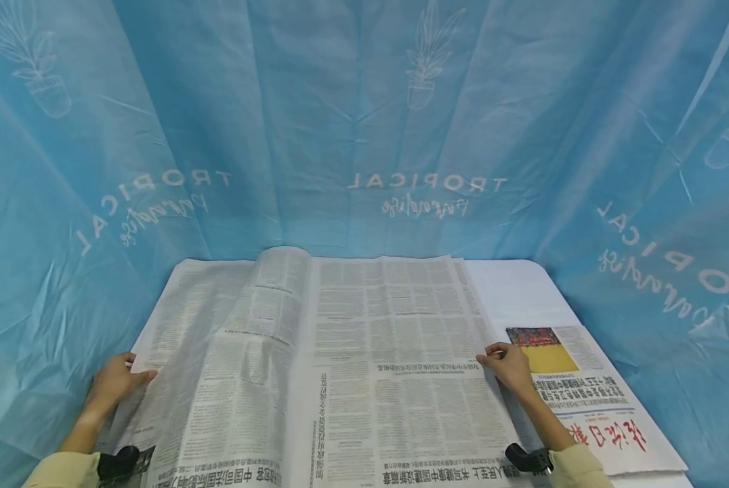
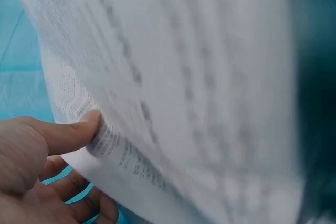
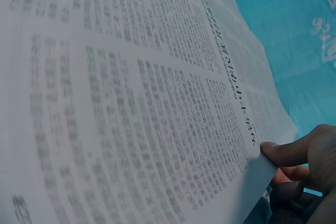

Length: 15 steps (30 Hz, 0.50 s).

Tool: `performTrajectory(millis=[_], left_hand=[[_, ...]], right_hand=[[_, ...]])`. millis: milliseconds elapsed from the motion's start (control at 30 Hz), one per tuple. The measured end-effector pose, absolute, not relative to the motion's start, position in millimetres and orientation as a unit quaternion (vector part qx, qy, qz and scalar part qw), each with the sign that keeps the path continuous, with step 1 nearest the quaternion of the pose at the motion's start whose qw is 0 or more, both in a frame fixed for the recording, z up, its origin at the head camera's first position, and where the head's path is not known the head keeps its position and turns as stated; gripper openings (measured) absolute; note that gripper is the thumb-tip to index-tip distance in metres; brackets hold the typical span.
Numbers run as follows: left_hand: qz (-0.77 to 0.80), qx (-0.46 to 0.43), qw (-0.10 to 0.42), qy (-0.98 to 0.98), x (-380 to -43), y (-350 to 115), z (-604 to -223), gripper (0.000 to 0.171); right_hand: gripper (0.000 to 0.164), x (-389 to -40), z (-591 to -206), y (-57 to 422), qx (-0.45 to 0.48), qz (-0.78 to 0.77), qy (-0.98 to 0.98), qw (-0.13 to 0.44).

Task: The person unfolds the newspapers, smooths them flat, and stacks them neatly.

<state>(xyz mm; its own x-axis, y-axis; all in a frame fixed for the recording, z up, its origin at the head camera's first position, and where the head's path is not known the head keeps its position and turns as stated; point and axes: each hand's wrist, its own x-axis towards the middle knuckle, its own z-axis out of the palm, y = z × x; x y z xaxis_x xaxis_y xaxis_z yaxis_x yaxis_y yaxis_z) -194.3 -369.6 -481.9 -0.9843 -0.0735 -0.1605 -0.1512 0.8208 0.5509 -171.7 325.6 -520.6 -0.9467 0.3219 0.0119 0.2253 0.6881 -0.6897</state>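
Note:
A large newspaper [image 1: 401, 325] lies spread open across the table, its left pages raised in a curved fold near the middle. At its left edge is my left hand [image 1: 113, 386]. The left wrist view shows the thumb of the left hand [image 2: 47, 156] on the printed face, the other fingers partly behind the sheet's edge. On the opposite side, my right hand [image 1: 511, 369] pinches the right margin. In the right wrist view, the thumb of the right hand [image 3: 299, 156] lies on the newspaper page [image 3: 142, 108], with curled fingers underneath.
A folded newspaper [image 1: 602, 407] with red characters and a colour picture lies at the right of the white table [image 1: 511, 291]. Blue printed curtains [image 1: 364, 122] enclose the back and both sides, close to the table's edges.

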Motion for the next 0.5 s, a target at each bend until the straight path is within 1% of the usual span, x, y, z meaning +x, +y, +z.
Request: performTrajectory(millis=[267,367,500], left_hand=[[0.284,-0.115,0.090,0.948,-197,-379,-481,0.069],[0.277,-0.128,0.085,0.948,-199,-377,-481,0.068],[0.275,-0.143,0.055,0.949,-201,-373,-484,0.062]], right_hand=[[0.027,-166,-519,335,-0.164,0.347,-0.919,0.088],[0.027,-164,-518,339,-0.169,0.336,-0.922,0.095],[0.027,-159,-516,344,-0.182,0.327,-0.922,0.101]])
